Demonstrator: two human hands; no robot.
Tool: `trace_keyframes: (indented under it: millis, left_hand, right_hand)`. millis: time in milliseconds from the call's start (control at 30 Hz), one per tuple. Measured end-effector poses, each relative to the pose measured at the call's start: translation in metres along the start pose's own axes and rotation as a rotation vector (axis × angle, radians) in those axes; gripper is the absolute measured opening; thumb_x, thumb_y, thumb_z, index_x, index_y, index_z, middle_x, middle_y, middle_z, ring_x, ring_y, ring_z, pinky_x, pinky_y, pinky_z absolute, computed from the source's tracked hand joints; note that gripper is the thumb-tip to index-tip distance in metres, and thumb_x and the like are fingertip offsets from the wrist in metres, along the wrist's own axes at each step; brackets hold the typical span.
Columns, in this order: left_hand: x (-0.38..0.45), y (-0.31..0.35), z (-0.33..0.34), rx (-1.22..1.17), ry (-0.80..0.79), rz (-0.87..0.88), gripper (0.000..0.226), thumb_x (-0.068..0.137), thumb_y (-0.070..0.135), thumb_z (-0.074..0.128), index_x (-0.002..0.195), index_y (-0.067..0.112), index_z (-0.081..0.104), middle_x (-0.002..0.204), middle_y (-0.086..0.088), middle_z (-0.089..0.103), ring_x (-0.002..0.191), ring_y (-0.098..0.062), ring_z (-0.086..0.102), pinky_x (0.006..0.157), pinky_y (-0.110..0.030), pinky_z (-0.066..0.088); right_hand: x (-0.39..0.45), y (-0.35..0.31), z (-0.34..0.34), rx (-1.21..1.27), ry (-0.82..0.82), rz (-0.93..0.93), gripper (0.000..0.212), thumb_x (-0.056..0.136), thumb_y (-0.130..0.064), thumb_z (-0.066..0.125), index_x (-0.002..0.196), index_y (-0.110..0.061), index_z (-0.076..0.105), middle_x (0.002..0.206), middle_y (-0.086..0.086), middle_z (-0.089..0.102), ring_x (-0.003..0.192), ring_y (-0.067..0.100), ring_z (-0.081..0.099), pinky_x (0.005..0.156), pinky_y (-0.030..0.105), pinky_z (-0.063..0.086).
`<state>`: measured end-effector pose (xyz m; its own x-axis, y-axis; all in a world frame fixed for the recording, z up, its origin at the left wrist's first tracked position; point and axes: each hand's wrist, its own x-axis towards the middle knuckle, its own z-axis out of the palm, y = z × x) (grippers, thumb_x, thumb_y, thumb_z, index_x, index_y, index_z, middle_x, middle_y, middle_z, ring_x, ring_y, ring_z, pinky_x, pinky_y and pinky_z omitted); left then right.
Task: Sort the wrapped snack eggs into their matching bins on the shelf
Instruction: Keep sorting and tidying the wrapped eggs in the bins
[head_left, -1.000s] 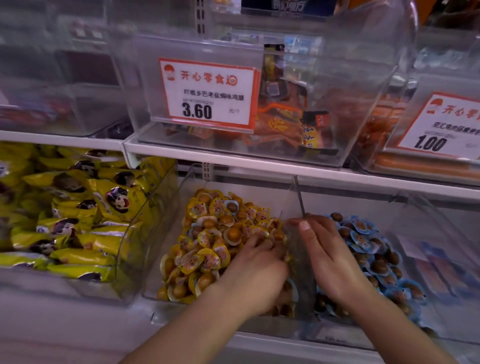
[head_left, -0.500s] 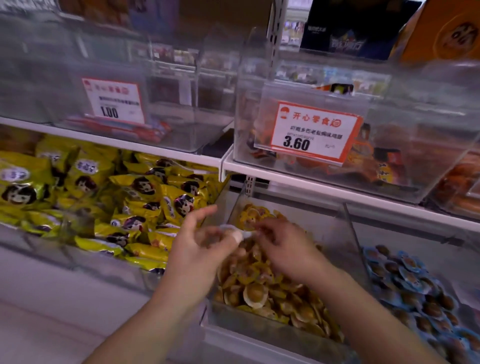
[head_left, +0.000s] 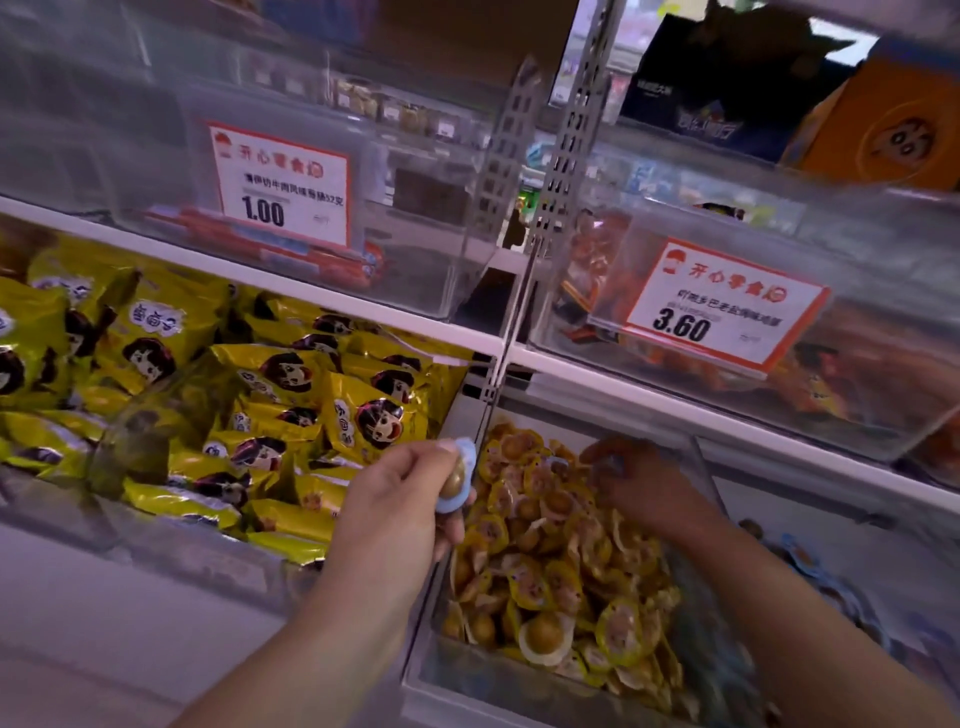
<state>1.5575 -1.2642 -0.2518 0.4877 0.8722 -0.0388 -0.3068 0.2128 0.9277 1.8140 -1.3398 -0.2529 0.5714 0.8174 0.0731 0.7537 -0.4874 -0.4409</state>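
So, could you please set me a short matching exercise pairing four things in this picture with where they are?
Things:
1. blue egg
2. yellow eggs
3. yellow packets
4. 3.60 tag

Places:
A. bin left of the egg bin
B. upper bin on the right
C. held in the left hand
D. bin under the right hand

Pairs: 1-C, 2-D, 3-A, 4-B
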Motion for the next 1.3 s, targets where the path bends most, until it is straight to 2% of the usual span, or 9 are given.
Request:
trace_keyframes:
  millis: [100, 267, 467, 567, 767, 967, 1067, 1200, 1300]
  left_hand:
    - [-0.001, -0.003, 0.002, 0.093, -0.010, 0.115, 0.014, 0.096, 0.028, 0.060, 0.092, 0.018, 0.069, 0.059, 0.002, 0.064, 0.045, -0.011, 0.054, 0.040, -0.018, 0.038]
    - [-0.002, -0.014, -0.001, 0.241, -0.008, 0.194, 0.016, 0.085, 0.043, 0.067, 0.096, 0.032, 0.065, 0.075, 0.004, 0.071, 0.065, -0.011, 0.068, 0.056, -0.026, 0.052]
    - [0.004, -0.015, -0.006, 0.250, 0.064, 0.226, 0.008, 0.088, 0.040, 0.064, 0.093, 0.034, 0.065, 0.080, 0.007, 0.073, 0.067, -0.011, 0.070, 0.059, -0.026, 0.058]
    - [0.001, -0.014, -0.003, 0.225, 0.060, 0.217, 0.003, 0.088, 0.041, 0.064, 0.091, 0.042, 0.065, 0.083, 0.008, 0.073, 0.068, -0.017, 0.071, 0.057, -0.030, 0.057]
    - [-0.013, -0.016, 0.011, 0.481, 0.004, 0.466, 0.012, 0.088, 0.051, 0.060, 0.098, 0.045, 0.058, 0.091, 0.019, 0.067, 0.081, -0.001, 0.067, 0.063, -0.019, 0.052]
    - [-0.029, -0.036, 0.057, 0.746, -0.205, 0.611, 0.017, 0.096, 0.036, 0.059, 0.112, 0.039, 0.062, 0.111, 0.024, 0.064, 0.106, 0.005, 0.057, 0.087, -0.014, 0.045]
    - [-0.038, -0.056, 0.080, 0.916, -0.409, 0.560, 0.051, 0.099, 0.057, 0.030, 0.143, 0.035, 0.046, 0.146, 0.014, 0.047, 0.137, -0.004, 0.038, 0.112, -0.030, 0.033]
    - [-0.039, -0.067, 0.092, 0.728, -0.532, 0.433, 0.068, 0.090, 0.075, 0.023, 0.151, 0.046, 0.027, 0.153, 0.038, 0.018, 0.140, 0.019, 0.013, 0.114, -0.008, 0.013]
    - [-0.021, -0.073, 0.088, 0.813, -0.460, 0.472, 0.051, 0.094, 0.067, 0.031, 0.132, 0.042, 0.054, 0.139, 0.034, 0.042, 0.132, 0.012, 0.036, 0.112, -0.023, 0.033]
  right_hand:
    - [0.029, 0.002, 0.013, -0.130, 0.031, 0.041, 0.026, 0.096, -0.008, 0.051, 0.109, -0.003, 0.072, 0.126, 0.011, 0.067, 0.119, 0.025, 0.060, 0.096, 0.026, 0.044]
    - [0.049, -0.010, 0.059, -0.189, -0.147, 0.119, 0.044, 0.099, -0.040, 0.052, 0.131, -0.010, 0.055, 0.133, 0.021, 0.042, 0.116, 0.036, 0.055, 0.096, 0.033, 0.047]
    - [0.042, 0.006, 0.050, -0.040, -0.085, 0.150, 0.028, 0.078, -0.034, 0.081, 0.072, -0.018, 0.059, 0.077, 0.000, 0.059, 0.071, 0.012, 0.058, 0.061, 0.026, 0.042]
    - [0.029, 0.012, 0.034, 0.082, -0.034, 0.194, 0.015, 0.079, -0.009, 0.076, 0.070, -0.017, 0.066, 0.074, 0.004, 0.066, 0.056, 0.006, 0.055, 0.048, 0.019, 0.045]
    - [-0.034, -0.016, 0.002, 1.068, 0.217, 0.240, 0.019, 0.093, 0.004, 0.054, 0.105, -0.002, 0.067, 0.080, 0.017, 0.062, 0.075, 0.027, 0.058, 0.055, 0.030, 0.045]
    - [-0.122, -0.058, -0.001, 1.751, -0.276, 0.462, 0.045, 0.092, -0.039, 0.058, 0.112, -0.001, 0.072, 0.110, 0.018, 0.069, 0.088, 0.031, 0.071, 0.067, 0.037, 0.054]
    - [-0.135, -0.049, -0.006, 1.653, -0.141, 0.386, 0.037, 0.093, -0.035, 0.059, 0.112, -0.007, 0.075, 0.115, 0.015, 0.073, 0.106, 0.027, 0.071, 0.092, 0.040, 0.057]
    - [-0.135, -0.001, -0.032, 1.452, 0.081, 0.353, 0.021, 0.095, -0.010, 0.059, 0.104, -0.007, 0.077, 0.099, 0.013, 0.074, 0.075, 0.020, 0.070, 0.047, 0.027, 0.047]
    - [-0.124, 0.047, -0.061, 1.148, 0.272, 0.372, 0.031, 0.085, -0.025, 0.065, 0.113, -0.016, 0.073, 0.099, 0.008, 0.074, 0.074, 0.021, 0.067, 0.056, 0.031, 0.049]
